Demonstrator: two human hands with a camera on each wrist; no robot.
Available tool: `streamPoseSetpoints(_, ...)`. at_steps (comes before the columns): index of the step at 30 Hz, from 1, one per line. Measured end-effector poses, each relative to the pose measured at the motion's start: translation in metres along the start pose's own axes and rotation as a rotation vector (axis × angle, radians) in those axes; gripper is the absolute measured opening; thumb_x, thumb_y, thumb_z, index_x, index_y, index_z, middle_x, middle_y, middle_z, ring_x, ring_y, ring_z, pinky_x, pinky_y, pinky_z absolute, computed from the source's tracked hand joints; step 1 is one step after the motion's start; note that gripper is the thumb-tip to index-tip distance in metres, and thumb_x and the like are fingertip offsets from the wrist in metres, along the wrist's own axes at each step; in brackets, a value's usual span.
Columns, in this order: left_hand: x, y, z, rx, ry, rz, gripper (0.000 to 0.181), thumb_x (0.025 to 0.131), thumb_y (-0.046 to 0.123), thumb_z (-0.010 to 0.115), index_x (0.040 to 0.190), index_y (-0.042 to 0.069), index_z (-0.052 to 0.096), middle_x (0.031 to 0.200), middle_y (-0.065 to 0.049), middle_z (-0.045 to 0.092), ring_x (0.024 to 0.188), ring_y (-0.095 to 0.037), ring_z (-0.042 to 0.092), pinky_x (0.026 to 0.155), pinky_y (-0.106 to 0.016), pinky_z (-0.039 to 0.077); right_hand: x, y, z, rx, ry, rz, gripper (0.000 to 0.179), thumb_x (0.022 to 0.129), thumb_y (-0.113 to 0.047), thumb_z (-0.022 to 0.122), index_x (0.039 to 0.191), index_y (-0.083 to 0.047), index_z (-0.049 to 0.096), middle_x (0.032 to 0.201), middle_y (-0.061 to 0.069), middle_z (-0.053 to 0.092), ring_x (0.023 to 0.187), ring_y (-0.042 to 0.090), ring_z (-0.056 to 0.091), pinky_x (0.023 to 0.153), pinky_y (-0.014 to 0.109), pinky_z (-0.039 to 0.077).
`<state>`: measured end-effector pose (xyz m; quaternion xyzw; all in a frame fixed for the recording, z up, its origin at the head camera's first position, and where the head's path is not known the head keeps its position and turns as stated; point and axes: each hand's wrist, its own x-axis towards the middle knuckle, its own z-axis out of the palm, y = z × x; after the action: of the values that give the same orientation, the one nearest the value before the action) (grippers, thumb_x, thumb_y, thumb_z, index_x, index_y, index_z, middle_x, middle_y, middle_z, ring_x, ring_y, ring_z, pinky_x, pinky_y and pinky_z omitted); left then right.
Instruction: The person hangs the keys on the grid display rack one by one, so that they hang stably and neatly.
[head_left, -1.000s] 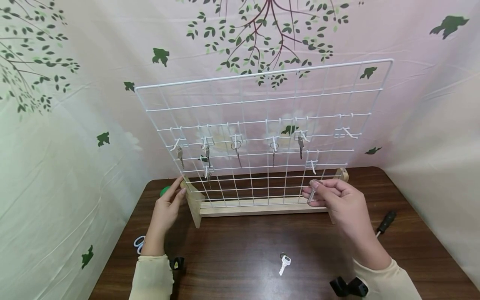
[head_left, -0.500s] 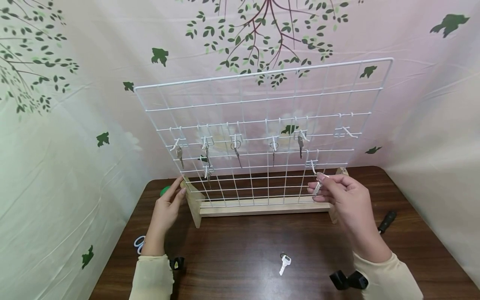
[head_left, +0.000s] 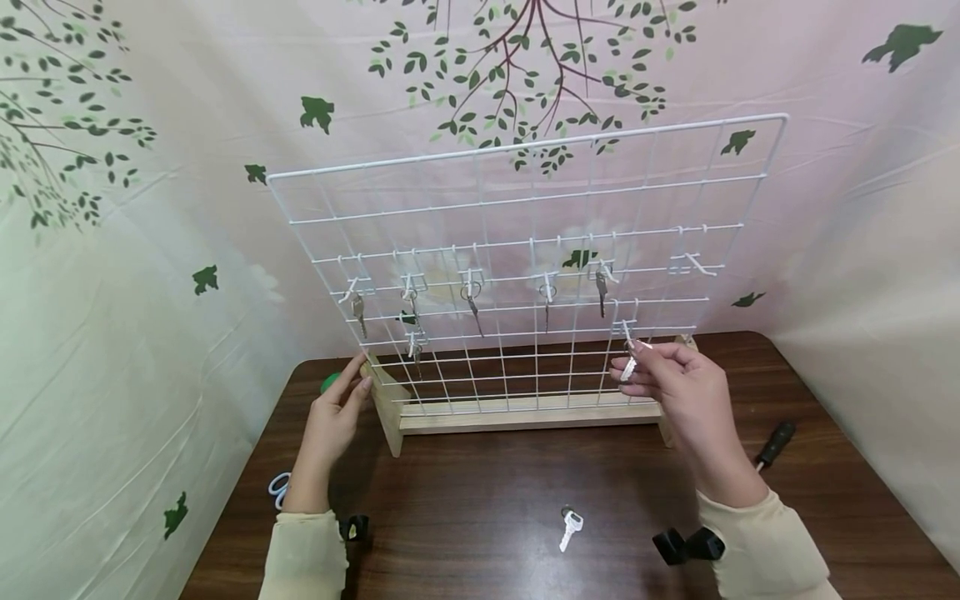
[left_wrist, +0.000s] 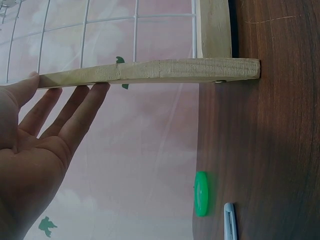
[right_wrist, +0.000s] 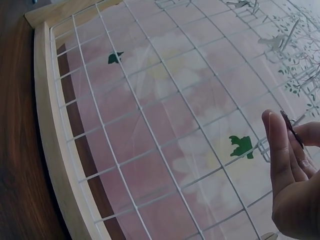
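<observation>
A white wire grid (head_left: 528,147) stands in a wooden base (head_left: 525,423). Several keys hang from its hooks, such as one key (head_left: 602,292) right of the middle. My right hand (head_left: 690,408) pinches a silver key (head_left: 628,369) by its ring end, right at the tip of a lower white hook (head_left: 627,330). From the right wrist, that key (right_wrist: 292,128) shows edge-on between thumb and fingers. My left hand (left_wrist: 40,155) grips the top of the wooden side panel (left_wrist: 150,72), thumb on one side and fingertips on the other.
Another key (head_left: 570,531) lies on the brown table (head_left: 465,517) in front of the base. A screwdriver (head_left: 775,444) is at the right, scissors (head_left: 278,488) at the left. A green round object (left_wrist: 201,194) sits beyond the left panel. One upper-right hook (head_left: 699,265) carries no key.
My right hand has moved up with the key to the lower right hook, then slightly left, bringing the ring end to the hook's tip. The left hand has stayed on the panel.
</observation>
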<state>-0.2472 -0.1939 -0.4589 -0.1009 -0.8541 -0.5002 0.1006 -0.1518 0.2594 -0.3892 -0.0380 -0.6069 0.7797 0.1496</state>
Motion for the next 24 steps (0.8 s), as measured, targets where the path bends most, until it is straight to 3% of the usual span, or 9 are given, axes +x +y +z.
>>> streamPoseSetpoints(5, 0.0, -0.001, -0.001, 0.005, 0.002, 0.011, 0.051, 0.113, 0.023, 0.056, 0.163, 0.02, 0.048, 0.144, -0.024, 0.065, 0.124, -0.037, 0.07, 0.101, -0.043, 0.066, 0.008, 0.006, 0.0, 0.007, -0.007, -0.03, 0.011, 0.106, -0.014, 0.069, 0.103, -0.004, 0.066, 0.086, 0.0, 0.084, 0.077, 0.013, 0.082, 0.072, 0.028, 0.07)
streamPoseSetpoints(11, 0.001, -0.002, -0.001, 0.007, 0.005, 0.01, 0.051, 0.113, 0.023, 0.056, 0.163, 0.021, 0.048, 0.146, -0.022, 0.064, 0.128, -0.033, 0.068, 0.101, -0.041, 0.066, 0.015, 0.012, 0.001, -0.026, -0.015, -0.03, 0.019, 0.106, -0.019, 0.07, 0.107, -0.001, 0.065, 0.088, -0.001, 0.084, 0.078, 0.011, 0.082, 0.074, 0.028, 0.07)
streamPoseSetpoints(18, 0.002, -0.002, 0.0, 0.004, 0.013, 0.015, 0.05, 0.112, 0.022, 0.057, 0.162, 0.022, 0.05, 0.143, -0.021, 0.066, 0.11, 0.011, 0.063, 0.098, -0.033, 0.067, 0.019, 0.021, -0.001, -0.036, -0.007, -0.04, 0.02, 0.103, -0.019, 0.073, 0.11, -0.001, 0.066, 0.09, -0.002, 0.085, 0.081, 0.011, 0.082, 0.075, 0.027, 0.07)
streamPoseSetpoints(20, 0.001, -0.002, -0.001, 0.014, 0.014, 0.016, 0.05, 0.112, 0.022, 0.057, 0.162, 0.022, 0.05, 0.144, -0.021, 0.066, 0.113, 0.005, 0.066, 0.098, -0.029, 0.067, 0.02, 0.024, -0.002, -0.044, -0.009, -0.053, 0.017, 0.103, -0.017, 0.073, 0.11, -0.002, 0.066, 0.091, -0.003, 0.084, 0.082, 0.011, 0.082, 0.075, 0.027, 0.07)
streamPoseSetpoints(24, 0.001, -0.002, -0.001, 0.033, 0.015, 0.01, 0.05, 0.113, 0.023, 0.057, 0.162, 0.021, 0.049, 0.145, -0.022, 0.066, 0.124, -0.023, 0.07, 0.099, -0.03, 0.067, 0.018, 0.032, -0.004, -0.081, -0.027, -0.051, 0.012, 0.105, -0.012, 0.069, 0.111, -0.003, 0.065, 0.094, -0.008, 0.084, 0.085, 0.009, 0.082, 0.077, 0.026, 0.07)
